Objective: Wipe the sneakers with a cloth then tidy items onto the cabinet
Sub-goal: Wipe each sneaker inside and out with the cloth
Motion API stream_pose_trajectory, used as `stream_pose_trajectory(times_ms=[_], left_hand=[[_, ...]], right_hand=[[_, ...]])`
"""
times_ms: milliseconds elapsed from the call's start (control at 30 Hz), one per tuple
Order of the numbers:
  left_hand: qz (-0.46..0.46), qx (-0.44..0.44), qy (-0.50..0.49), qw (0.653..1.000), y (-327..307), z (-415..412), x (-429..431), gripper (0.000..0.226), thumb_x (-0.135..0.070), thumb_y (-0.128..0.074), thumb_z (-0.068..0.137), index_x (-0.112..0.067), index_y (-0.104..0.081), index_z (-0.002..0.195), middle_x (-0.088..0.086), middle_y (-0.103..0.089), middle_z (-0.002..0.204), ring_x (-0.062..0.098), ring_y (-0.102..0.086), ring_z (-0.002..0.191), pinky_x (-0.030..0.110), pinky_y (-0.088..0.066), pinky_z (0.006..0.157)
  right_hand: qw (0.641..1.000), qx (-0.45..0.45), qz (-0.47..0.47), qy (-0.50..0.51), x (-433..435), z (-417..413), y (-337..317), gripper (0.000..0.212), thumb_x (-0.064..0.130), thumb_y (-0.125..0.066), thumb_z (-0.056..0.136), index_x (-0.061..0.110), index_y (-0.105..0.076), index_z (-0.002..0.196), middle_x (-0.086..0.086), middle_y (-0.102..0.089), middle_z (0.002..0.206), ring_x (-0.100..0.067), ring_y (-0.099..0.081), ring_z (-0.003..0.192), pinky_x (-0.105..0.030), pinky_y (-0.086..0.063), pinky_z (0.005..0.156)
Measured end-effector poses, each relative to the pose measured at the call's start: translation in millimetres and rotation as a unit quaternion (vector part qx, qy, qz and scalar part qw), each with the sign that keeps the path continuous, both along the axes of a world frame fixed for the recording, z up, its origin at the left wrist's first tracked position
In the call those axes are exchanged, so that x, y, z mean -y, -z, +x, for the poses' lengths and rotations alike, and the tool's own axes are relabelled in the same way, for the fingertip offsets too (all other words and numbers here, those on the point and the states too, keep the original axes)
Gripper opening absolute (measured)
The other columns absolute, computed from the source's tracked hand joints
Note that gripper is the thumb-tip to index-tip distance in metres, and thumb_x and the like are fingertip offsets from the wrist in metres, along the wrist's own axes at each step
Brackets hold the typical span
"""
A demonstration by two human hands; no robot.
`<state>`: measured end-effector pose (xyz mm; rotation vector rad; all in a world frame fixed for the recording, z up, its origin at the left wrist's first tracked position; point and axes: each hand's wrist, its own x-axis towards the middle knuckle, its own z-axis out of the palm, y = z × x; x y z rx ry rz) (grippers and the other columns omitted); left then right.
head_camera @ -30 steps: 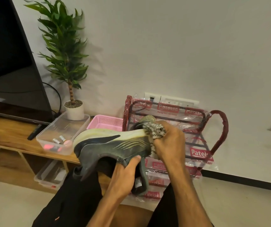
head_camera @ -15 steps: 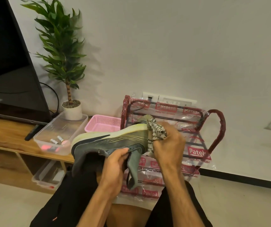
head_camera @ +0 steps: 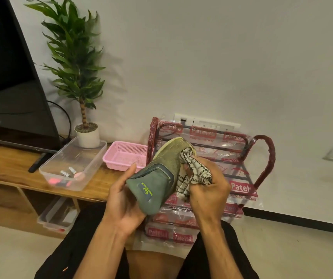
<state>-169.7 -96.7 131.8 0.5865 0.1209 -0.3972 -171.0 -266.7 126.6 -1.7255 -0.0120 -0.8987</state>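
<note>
A person's left hand (head_camera: pixel 123 200) cups the near end of a grey-green sneaker (head_camera: pixel 159 176), fingers hidden beneath it. The shoe is held above the lap with its toe pointing away. The right hand (head_camera: pixel 210 192) clutches a bunched patterned cloth (head_camera: pixel 197 172) against the shoe's side. The wooden cabinet (head_camera: pixel 10 168) is cut off at the left.

Soft even indoor light, faint plant (head_camera: pixel 75 63) shadow on the wall (head_camera: pixel 232 57), sharp centre, wide-angle bowing at edges
</note>
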Motion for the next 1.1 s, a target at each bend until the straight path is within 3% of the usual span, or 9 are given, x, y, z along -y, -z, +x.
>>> stream_pose_trajectory(times_ms=[100,333,400,500,600,700,900,1000,1100], left_hand=[[0.013,0.033,0.024,0.999,-1.3,-2.0,0.8,0.088,-0.041,-0.096,0.045,0.004,-0.070,0.115,0.022,-0.068,0.117,0.031,-0.071,0.100,0.040,-0.060,0.079],[0.031,0.107,-0.006,0.994,-13.6,-5.0,6.1,0.087,-0.079,-0.067,0.053,-0.008,-0.078,0.104,0.017,-0.072,0.111,0.026,-0.072,0.099,0.035,-0.059,0.076],[0.000,0.106,-0.030,0.994,-14.6,-5.4,6.6,0.094,-0.074,-0.079,0.044,-0.005,-0.075,0.109,0.019,-0.071,0.112,0.028,-0.072,0.099,0.038,-0.060,0.079],[-0.030,0.079,-0.102,0.991,-11.4,-4.9,4.1,0.086,-0.074,-0.064,0.061,-0.006,-0.072,0.113,0.020,-0.069,0.116,0.030,-0.071,0.100,0.045,-0.058,0.086],[-0.061,0.045,-0.125,0.989,-8.6,-3.2,3.3,0.105,-0.077,-0.066,0.052,-0.009,-0.061,0.131,0.023,-0.062,0.130,0.037,-0.063,0.115,0.057,-0.050,0.093],[-0.097,0.016,-0.132,0.986,-10.5,-2.6,8.3,0.102,-0.082,-0.058,0.053,-0.005,-0.069,0.120,0.025,-0.064,0.124,0.037,-0.069,0.103,0.054,-0.058,0.080],[-0.081,-0.022,-0.118,0.989,-11.0,-9.0,24.0,0.105,-0.087,-0.045,0.062,-0.009,-0.059,0.133,0.024,-0.064,0.125,0.036,-0.067,0.108,0.052,-0.053,0.094],[-0.053,-0.006,-0.132,0.990,-7.7,-11.0,28.3,0.077,-0.075,-0.048,0.077,-0.013,-0.072,0.117,0.020,-0.068,0.119,0.034,-0.067,0.105,0.047,-0.049,0.096],[-0.052,0.037,-0.123,0.990,-9.8,-12.0,27.4,0.059,-0.058,-0.042,0.089,-0.013,-0.081,0.084,0.014,-0.074,0.093,0.025,-0.072,0.080,0.035,-0.059,0.075]], right_hand=[[0.999,0.039,-0.014,0.010,-2.0,-3.0,-13.8,0.047,-0.004,-0.076,0.078,0.028,-0.067,0.111,0.010,-0.070,0.103,-0.008,-0.069,0.096,-0.041,-0.061,0.075],[0.999,0.050,0.019,-0.002,-5.9,-6.4,-38.5,0.033,0.032,-0.076,0.077,0.027,-0.070,0.108,0.005,-0.074,0.102,-0.009,-0.070,0.094,-0.037,-0.062,0.075],[0.999,0.039,0.000,-0.009,-5.7,-6.4,-43.8,0.033,0.028,-0.077,0.079,0.022,-0.071,0.111,0.005,-0.074,0.102,-0.007,-0.070,0.093,-0.034,-0.061,0.074],[0.998,0.003,-0.049,-0.025,-3.1,-9.1,-48.6,0.030,0.016,-0.080,0.080,0.020,-0.074,0.109,0.007,-0.074,0.100,-0.006,-0.070,0.090,-0.031,-0.061,0.072],[0.991,-0.059,-0.074,-0.094,-5.4,-20.2,-51.3,0.025,0.017,-0.082,0.077,0.025,-0.076,0.100,0.012,-0.074,0.093,-0.002,-0.070,0.085,-0.028,-0.060,0.069],[0.972,-0.089,-0.113,-0.188,-18.9,-38.6,-48.2,0.018,0.016,-0.083,0.077,0.023,-0.079,0.093,0.014,-0.075,0.088,0.001,-0.070,0.082,-0.022,-0.057,0.070],[0.976,-0.006,-0.216,0.001,-21.8,-17.4,-46.3,0.024,0.011,-0.078,0.081,0.018,-0.073,0.104,0.004,-0.074,0.098,-0.009,-0.068,0.081,-0.031,-0.060,0.063],[0.976,-0.045,-0.202,0.068,-14.7,0.4,-58.8,0.027,0.008,-0.078,0.080,0.020,-0.073,0.105,0.002,-0.075,0.095,-0.011,-0.069,0.075,-0.030,-0.060,0.059],[0.973,-0.138,-0.180,-0.039,-16.6,-9.3,-57.3,0.016,0.019,-0.076,0.084,0.034,-0.073,0.090,0.013,-0.071,0.078,0.000,-0.067,0.067,-0.023,-0.057,0.057]])
